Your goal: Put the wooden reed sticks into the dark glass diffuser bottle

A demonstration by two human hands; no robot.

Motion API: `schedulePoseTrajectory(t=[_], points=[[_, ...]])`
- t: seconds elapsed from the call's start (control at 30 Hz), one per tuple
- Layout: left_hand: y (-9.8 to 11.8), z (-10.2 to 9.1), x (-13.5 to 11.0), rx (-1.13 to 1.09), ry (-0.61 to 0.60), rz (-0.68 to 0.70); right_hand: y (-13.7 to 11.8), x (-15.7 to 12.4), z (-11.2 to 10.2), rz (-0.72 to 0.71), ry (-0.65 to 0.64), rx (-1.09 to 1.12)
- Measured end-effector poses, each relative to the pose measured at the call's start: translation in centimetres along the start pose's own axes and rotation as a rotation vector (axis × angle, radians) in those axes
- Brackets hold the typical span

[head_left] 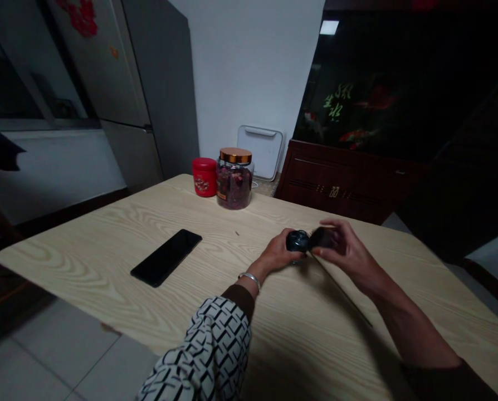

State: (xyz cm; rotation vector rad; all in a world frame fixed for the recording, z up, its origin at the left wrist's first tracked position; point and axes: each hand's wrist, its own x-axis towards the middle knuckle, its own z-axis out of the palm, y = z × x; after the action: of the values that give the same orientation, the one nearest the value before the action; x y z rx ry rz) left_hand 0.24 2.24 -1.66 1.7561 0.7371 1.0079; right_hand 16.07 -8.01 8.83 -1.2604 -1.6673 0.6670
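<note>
My left hand (279, 250) rests at the tabletop, its fingers closed round a small dark glass jar (298, 240) with a shiny rounded top. Just to the right, my right hand (343, 248) grips a dark lid-like object (322, 238) between thumb and fingers, right beside the jar. Blur and shade hide the exact kind of that object, and I cannot tell whether it touches the jar. A thin dark line (341, 289) runs from near my right thumb towards the front right; whether it is a stick or a seam is unclear.
On the wooden table (119, 239) lies a black phone (166, 257) at the left. Towards the back stand a red canister (204, 178) and a large clear jar (234, 186) with a copper lid. Behind them are a white panel-like device (260, 151), a fridge (161, 83) and a fish tank (357, 111).
</note>
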Motion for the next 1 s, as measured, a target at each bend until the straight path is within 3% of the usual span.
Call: schedulePoseTrajectory(t=[0.1, 0.27, 0.47, 0.67, 0.8, 0.9, 1.0], points=[[0.1, 0.0, 0.0, 0.005, 0.014, -0.008, 0.7, 3.5, 0.7, -0.010, 0.228, 0.206], [0.1, 0.0, 0.0, -0.026, 0.003, -0.014, 3.6, 5.4, 2.8, 0.011, 0.277, 0.230], [0.2, -0.1, 0.0, -0.007, -0.005, -0.018, 4.7, 4.5, 1.5, -0.031, 0.126, -0.104], [-0.1, 0.0, 0.1, -0.064, -0.008, -0.006, 2.6, 6.4, -1.2, -0.024, -0.203, -0.417], [-0.2, 0.0, 0.2, -0.068, -0.009, -0.008, 0.8, 8.4, -1.8, -0.076, -0.377, -0.657], [-0.2, 0.0, 0.2, -0.071, -0.021, -0.016, -0.6, 9.5, -1.5, -0.031, -0.434, -0.819], [-0.3, 0.0, 0.2, -0.077, -0.018, -0.011, -1.3, 10.0, -0.9, 0.026, -0.405, -0.963]])
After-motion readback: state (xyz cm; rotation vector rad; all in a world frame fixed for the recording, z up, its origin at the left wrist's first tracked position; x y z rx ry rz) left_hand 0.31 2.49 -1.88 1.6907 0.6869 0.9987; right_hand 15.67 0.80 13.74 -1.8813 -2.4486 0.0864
